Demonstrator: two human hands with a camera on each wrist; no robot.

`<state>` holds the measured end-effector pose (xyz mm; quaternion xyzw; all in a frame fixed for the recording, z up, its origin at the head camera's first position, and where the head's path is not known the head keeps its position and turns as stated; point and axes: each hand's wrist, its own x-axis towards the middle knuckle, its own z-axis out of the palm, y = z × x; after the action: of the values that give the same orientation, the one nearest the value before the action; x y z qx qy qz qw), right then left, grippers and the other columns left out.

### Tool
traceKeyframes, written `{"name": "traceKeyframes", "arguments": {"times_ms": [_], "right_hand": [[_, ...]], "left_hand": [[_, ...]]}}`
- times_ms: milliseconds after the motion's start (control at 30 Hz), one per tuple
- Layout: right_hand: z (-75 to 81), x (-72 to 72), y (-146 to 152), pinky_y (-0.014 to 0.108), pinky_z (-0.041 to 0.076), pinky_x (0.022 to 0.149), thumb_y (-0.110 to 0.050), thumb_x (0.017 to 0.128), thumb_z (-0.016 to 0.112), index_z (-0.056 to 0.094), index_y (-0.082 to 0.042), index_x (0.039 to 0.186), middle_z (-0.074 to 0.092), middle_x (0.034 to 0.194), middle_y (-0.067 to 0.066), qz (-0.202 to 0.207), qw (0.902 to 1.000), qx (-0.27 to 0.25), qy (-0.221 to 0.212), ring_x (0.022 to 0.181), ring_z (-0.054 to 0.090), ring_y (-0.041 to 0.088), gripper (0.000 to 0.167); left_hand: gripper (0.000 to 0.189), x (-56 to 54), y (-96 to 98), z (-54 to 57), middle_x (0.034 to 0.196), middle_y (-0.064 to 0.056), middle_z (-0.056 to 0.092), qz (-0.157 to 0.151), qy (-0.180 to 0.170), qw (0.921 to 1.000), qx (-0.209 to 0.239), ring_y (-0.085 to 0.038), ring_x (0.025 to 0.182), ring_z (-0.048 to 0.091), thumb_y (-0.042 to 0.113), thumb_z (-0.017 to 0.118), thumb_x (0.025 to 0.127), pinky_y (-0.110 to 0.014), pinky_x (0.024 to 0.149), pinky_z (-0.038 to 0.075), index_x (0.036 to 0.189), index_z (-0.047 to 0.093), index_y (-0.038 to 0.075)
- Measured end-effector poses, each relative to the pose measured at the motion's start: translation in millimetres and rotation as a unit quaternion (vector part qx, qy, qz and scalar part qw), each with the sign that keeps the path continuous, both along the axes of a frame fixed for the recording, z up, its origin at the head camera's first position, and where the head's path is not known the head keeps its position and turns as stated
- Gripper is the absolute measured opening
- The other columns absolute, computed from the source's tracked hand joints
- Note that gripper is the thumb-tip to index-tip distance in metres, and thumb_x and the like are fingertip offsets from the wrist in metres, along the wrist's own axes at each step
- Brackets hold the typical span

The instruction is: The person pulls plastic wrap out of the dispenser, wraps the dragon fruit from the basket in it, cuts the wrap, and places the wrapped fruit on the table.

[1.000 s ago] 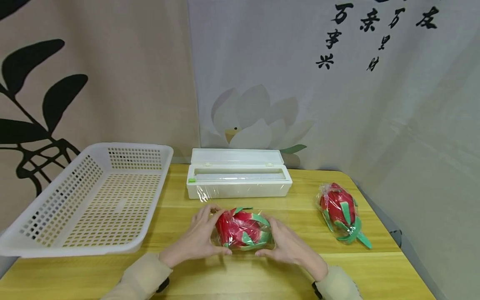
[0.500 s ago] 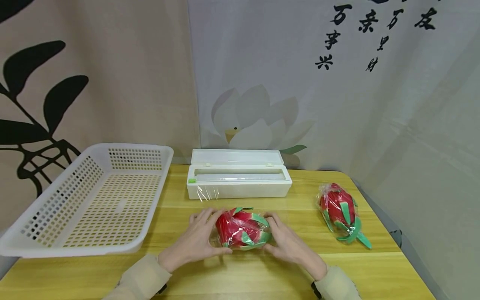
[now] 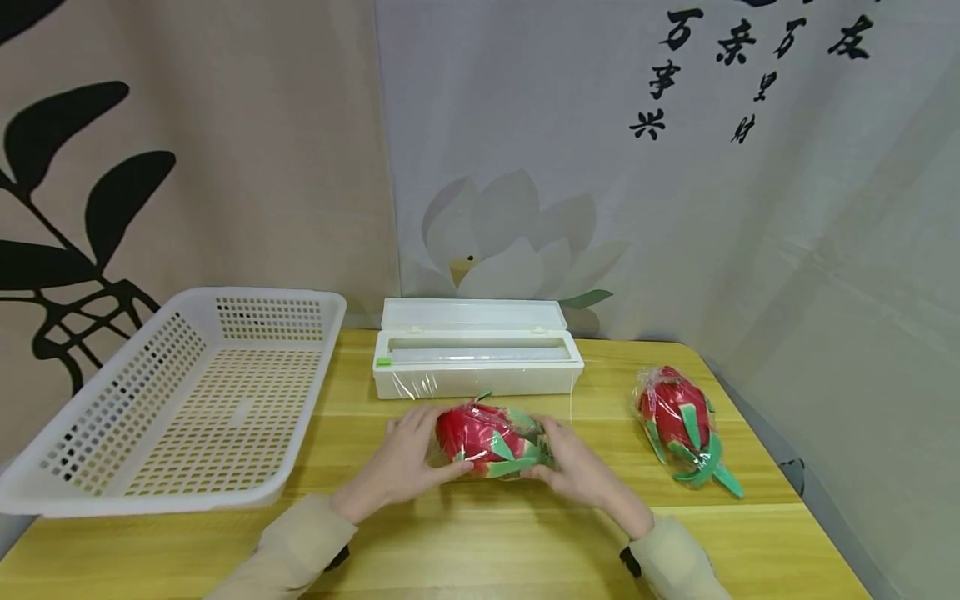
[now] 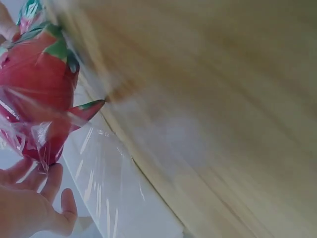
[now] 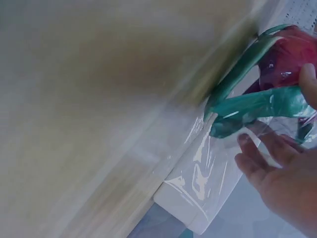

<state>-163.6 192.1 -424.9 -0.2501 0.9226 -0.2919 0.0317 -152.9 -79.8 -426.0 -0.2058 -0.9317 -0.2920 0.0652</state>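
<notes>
A red dragon fruit with green scales (image 3: 491, 442) lies sideways between both hands, in front of the cling film dispenser (image 3: 480, 382). My left hand (image 3: 412, 450) holds its red end, thumb along the near side. At the green-tipped end, my right hand (image 3: 576, 468) grips it, with thumb and fingers on either side. Clear cling film (image 4: 101, 173) runs over the dispenser's front, and film also covers the fruit in both wrist views. In the right wrist view, green tips (image 5: 247, 106) poke out past the right hand's fingers. The fruit's far side is hidden in the head view.
A second dragon fruit (image 3: 678, 421), wrapped in film, lies at the right of the wooden table (image 3: 480, 550). On the left stands a white perforated basket (image 3: 281, 483). The dispenser's lid (image 3: 474, 313) is raised. A printed curtain (image 3: 525, 125) hangs behind the table.
The dragon fruit has moved slightly away from the person, towards the dispenser, and has rolled a little. Both hands have moved with it. The second fruit and the basket have stayed put.
</notes>
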Motion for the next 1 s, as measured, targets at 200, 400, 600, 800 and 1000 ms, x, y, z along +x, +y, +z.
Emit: {"name": "traceKeyframes", "arguments": {"times_ms": [200,400,600,800,1000], "right_hand": [[-1.6,-11.7,2,0.048,0.048,0.099,-0.024,0.087,0.068,0.033,0.002,0.141,0.056,0.126,0.021,0.019,0.9993,-0.03,-0.011,0.115,0.058,0.033,0.069],[-1.8,-23.8,3,0.048,0.05,0.096,-0.026,0.091,0.062,0.035,0.001,0.142,0.057,0.129,0.023,0.03,0.9984,-0.042,-0.024,0.112,0.061,0.035,0.064],[-0.6,-32.0,0,0.047,0.049,0.097,-0.028,0.093,0.059,0.036,0.007,0.142,0.053,0.123,0.017,0.004,1.0,0.007,-0.003,0.11,0.057,0.029,0.064],[-1.5,-39.2,0,0.05,0.045,0.101,-0.029,0.094,0.056,0.037,0.01,0.14,0.052,0.131,0.022,-0.008,0.9997,0.02,-0.008,0.119,0.054,0.035,0.063],[-1.7,-44.2,1,0.05,0.044,0.103,-0.029,0.094,0.056,0.039,0.01,0.139,0.051,0.136,0.024,0.004,0.9997,0.017,-0.014,0.124,0.052,0.037,0.061]], "left_hand": [[0.073,-15.5,6.4,-0.2,0.133,-0.007,0.052,0.021,-0.043,0.9983,0.032,-0.029,0.129,0.042,0.059,0.06,0.083,-0.05,0.098,0.035,0.138,0.046,0.012],[0.073,-27.9,13.0,-0.1,0.141,-0.011,0.046,0.052,-0.085,0.9934,0.058,-0.032,0.135,0.036,0.062,0.054,0.087,-0.057,0.101,0.031,0.138,0.045,0.01],[0.077,-35.3,19.0,0.8,0.144,-0.015,0.037,0.079,-0.097,0.9897,0.069,-0.033,0.136,0.025,0.065,0.048,0.088,-0.065,0.105,0.025,0.138,0.046,0.006],[0.081,-41.5,22.9,-0.2,0.139,-0.017,0.044,0.1,-0.107,0.9869,0.068,-0.034,0.132,0.032,0.067,0.044,0.089,-0.065,0.103,0.026,0.136,0.046,0.001],[0.078,-44.7,23.7,-0.4,0.133,-0.015,0.049,0.108,-0.103,0.9861,0.074,-0.032,0.127,0.04,0.066,0.045,0.088,-0.064,0.1,0.029,0.134,0.049,0.003]]}}
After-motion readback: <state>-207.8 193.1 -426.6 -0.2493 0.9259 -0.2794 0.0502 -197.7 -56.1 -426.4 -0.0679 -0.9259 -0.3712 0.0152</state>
